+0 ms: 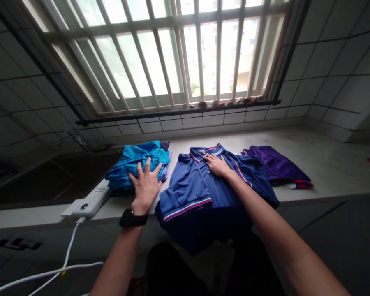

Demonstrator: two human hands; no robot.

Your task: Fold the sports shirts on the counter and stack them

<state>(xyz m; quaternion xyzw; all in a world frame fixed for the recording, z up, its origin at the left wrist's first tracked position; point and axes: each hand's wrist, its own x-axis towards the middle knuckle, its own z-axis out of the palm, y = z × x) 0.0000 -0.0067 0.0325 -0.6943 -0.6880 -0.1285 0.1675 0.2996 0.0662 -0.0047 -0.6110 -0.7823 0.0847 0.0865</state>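
Note:
A navy polo shirt (pixel 188 185) with red and white trim lies front up on the counter, its lower part hanging over the front edge. My right hand (pixel 217 165) rests with fingers stretched out near its collar and buttons. To the left, my left hand (pixel 146 183) lies spread on a pile of teal clothing (pixel 135 154), with a dark watch on the wrist. Lilac cloth (pixel 166 170) peeks out at the pile's right side. On the right is folded purple clothing (pixel 277 162), with a red and white edge showing beneath.
A dark sink (pixel 49 176) with a faucet (pixel 82 142) takes up the left. A white power strip (pixel 91 201) with a cable (pixel 69 246) sits at the counter's (pixel 320 164) front edge. Behind stands a barred window (pixel 172 61).

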